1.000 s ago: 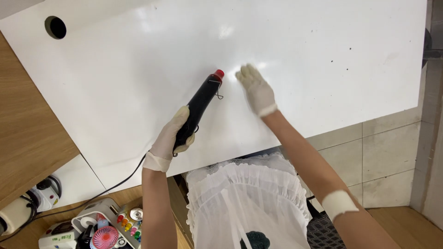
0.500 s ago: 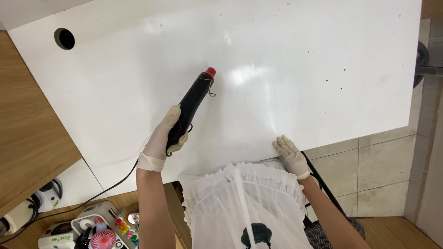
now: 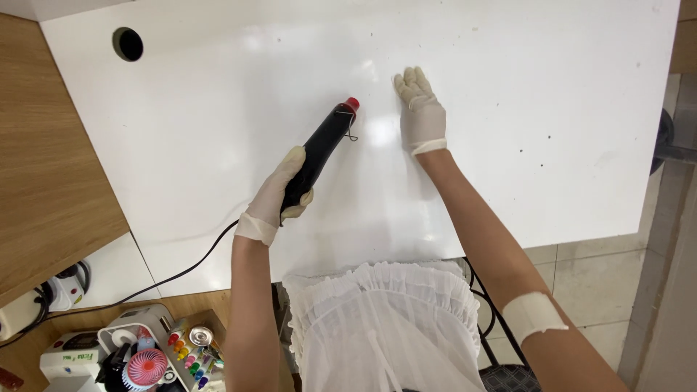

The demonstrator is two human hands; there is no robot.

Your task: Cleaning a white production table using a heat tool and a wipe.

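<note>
My left hand (image 3: pixel 279 196), in a pale glove, grips a black corded heat tool (image 3: pixel 320 149) with a red tip, held low over the glossy white tabletop (image 3: pixel 218 109). Its red tip points up and to the right. My right hand (image 3: pixel 420 110), also gloved, lies flat on the tabletop just right of the tool's tip, fingers together and stretched forward. A black cable (image 3: pixel 174 272) runs from the tool's rear off the near table edge. A white bandage wraps my right forearm (image 3: pixel 534 316).
A round cable hole (image 3: pixel 128 43) sits in the table's far left corner. A wooden surface (image 3: pixel 51 167) borders the left. Below left lies a shelf with a small pink fan (image 3: pixel 145 366), coloured items and a white device. Tiled floor (image 3: pixel 581 276) shows on the right.
My right hand has gone from the near table edge back up onto the tabletop beside the tool's tip. The tool stays in my left hand at much the same angle.
</note>
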